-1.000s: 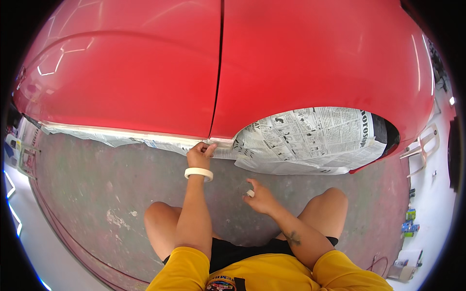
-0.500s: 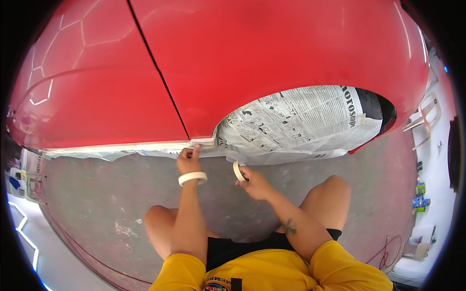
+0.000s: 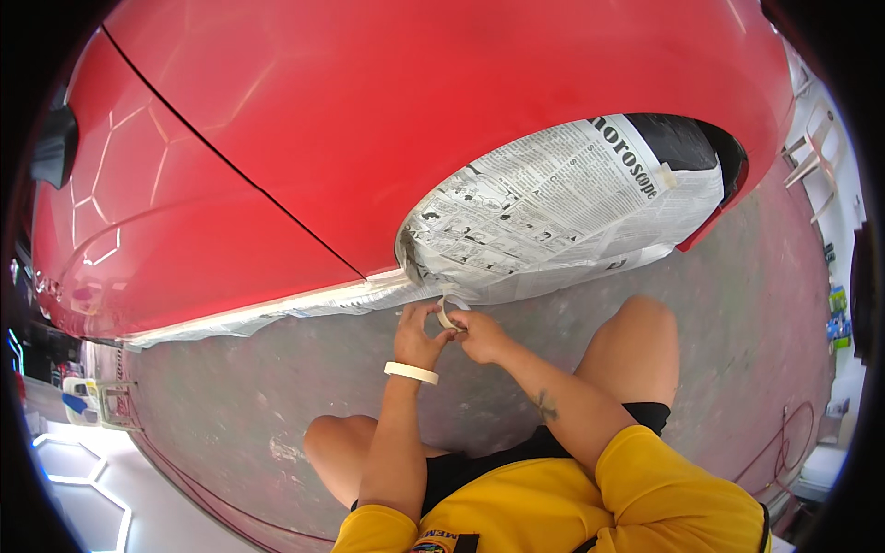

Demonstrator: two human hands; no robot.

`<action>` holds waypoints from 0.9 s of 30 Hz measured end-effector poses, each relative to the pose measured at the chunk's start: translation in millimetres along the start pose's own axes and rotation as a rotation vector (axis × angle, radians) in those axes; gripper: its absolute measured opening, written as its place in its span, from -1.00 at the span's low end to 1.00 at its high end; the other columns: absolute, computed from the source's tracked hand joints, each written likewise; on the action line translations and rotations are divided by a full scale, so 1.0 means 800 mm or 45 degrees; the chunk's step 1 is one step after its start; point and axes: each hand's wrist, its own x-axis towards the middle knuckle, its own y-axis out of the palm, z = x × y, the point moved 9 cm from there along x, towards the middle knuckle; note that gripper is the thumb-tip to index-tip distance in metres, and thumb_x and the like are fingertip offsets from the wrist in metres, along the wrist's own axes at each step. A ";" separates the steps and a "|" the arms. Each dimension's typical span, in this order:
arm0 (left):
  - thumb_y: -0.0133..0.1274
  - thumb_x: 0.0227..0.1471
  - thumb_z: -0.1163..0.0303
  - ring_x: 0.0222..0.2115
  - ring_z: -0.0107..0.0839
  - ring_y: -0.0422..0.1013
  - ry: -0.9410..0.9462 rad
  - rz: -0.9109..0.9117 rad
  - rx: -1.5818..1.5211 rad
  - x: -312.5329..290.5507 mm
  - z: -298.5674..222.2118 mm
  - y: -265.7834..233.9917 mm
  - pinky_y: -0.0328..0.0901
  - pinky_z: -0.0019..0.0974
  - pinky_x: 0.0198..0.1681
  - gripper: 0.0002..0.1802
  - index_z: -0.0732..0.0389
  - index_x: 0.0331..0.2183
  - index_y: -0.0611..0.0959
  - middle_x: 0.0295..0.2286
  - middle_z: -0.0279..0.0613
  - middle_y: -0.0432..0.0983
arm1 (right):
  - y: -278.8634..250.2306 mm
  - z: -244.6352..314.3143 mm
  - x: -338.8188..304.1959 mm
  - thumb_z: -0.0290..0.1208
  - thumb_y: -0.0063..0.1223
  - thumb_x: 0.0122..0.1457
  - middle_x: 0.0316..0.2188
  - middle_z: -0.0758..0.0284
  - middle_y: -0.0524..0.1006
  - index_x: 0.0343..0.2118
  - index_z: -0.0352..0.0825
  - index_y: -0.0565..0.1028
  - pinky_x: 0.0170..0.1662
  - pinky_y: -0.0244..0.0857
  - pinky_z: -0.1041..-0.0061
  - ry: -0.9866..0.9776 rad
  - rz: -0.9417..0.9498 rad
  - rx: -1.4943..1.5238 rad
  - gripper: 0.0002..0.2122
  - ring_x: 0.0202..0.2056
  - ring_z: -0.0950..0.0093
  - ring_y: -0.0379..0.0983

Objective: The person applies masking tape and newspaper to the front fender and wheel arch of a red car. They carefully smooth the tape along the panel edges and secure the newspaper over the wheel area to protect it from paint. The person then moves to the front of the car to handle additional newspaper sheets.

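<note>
My right hand (image 3: pixel 481 336) grips a cream roll of masking tape (image 3: pixel 443 313) by its lower side. Close beside it, my left hand (image 3: pixel 421 334) curls its fingers at the roll's left, thumb against the roll's lower edge. A second masking tape roll (image 3: pixel 411 372) circles my left wrist like a bracelet. Just beyond both hands is the lower edge of a red car body (image 3: pixel 304 157). Newspaper (image 3: pixel 544 207) covers the wheel opening. A strip of masking tape (image 3: pixel 323 293) with paper under it runs along the sill to the left.
Grey, stained floor (image 3: pixel 267 387) lies under me, between my bent knees and the car. A reddish hose (image 3: pixel 784 452) coils at the right. A pale chair (image 3: pixel 813 152) stands at the far right, and another chair (image 3: pixel 101 403) at the left.
My left hand has come off the taped sill, back and right to the roll in my right hand. The view has turned, so the car appears tilted.
</note>
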 end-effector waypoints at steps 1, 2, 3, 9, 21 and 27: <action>0.55 -0.26 0.44 -0.07 -0.11 0.54 -0.013 0.020 -0.005 -0.001 0.002 0.003 0.44 -0.11 0.00 -0.39 0.24 -0.08 0.69 -0.09 -0.08 0.58 | 0.000 -0.002 0.000 -0.56 0.13 0.20 -0.17 0.15 0.66 -0.06 -0.22 0.55 -0.04 0.40 0.15 0.004 -0.003 0.022 -0.76 -0.10 0.09 0.60; 0.55 -0.25 0.44 -0.07 -0.12 0.54 -0.027 0.041 -0.011 -0.002 0.004 0.007 0.44 -0.12 0.01 -0.41 0.25 -0.10 0.70 -0.09 -0.07 0.58 | 0.002 -0.007 0.002 -0.52 0.16 0.20 -0.16 0.16 0.66 -0.08 -0.20 0.55 -0.02 0.39 0.12 0.017 0.007 -0.046 -0.77 -0.08 0.10 0.60; 0.54 -0.25 0.44 -0.06 -0.12 0.54 -0.041 0.061 -0.016 -0.005 0.007 0.010 0.44 -0.12 0.01 -0.43 0.25 -0.12 0.70 -0.08 -0.06 0.58 | 0.005 -0.013 0.005 -0.48 0.18 0.19 -0.16 0.17 0.67 -0.10 -0.19 0.56 0.00 0.37 0.08 0.031 0.019 -0.114 -0.79 -0.07 0.10 0.60; 0.51 -0.16 0.44 -0.12 -0.16 0.57 0.002 0.184 -0.103 -0.025 0.042 0.040 0.44 -0.19 -0.02 -0.56 0.25 -0.20 0.68 -0.15 -0.12 0.62 | 0.018 -0.013 -0.003 -0.51 0.08 0.22 -0.30 0.35 0.72 -0.15 -0.18 0.56 -0.11 0.42 0.24 0.025 0.096 -0.451 -0.84 -0.19 0.31 0.66; 0.40 0.02 0.41 -0.24 -0.26 0.64 -0.453 0.160 -0.618 -0.034 0.108 0.044 0.47 -0.22 -0.15 -0.68 0.24 -0.15 0.75 -0.22 -0.05 0.71 | 0.019 0.007 -0.015 -0.36 -0.04 0.38 -0.25 0.52 0.73 -0.06 -0.09 0.57 0.20 0.18 0.02 0.032 0.347 -0.458 -0.82 -0.02 0.37 0.62; 0.26 0.18 0.34 -0.32 -0.24 0.64 -0.342 0.115 -0.060 -0.027 0.065 0.024 0.46 -0.23 -0.22 -0.73 0.29 -0.14 0.73 -0.29 0.03 0.70 | 0.019 0.005 -0.011 -0.23 -0.09 0.43 -0.20 0.47 0.72 -0.02 -0.07 0.57 0.22 0.11 -0.11 -0.054 0.432 -0.471 -0.78 -0.02 0.34 0.60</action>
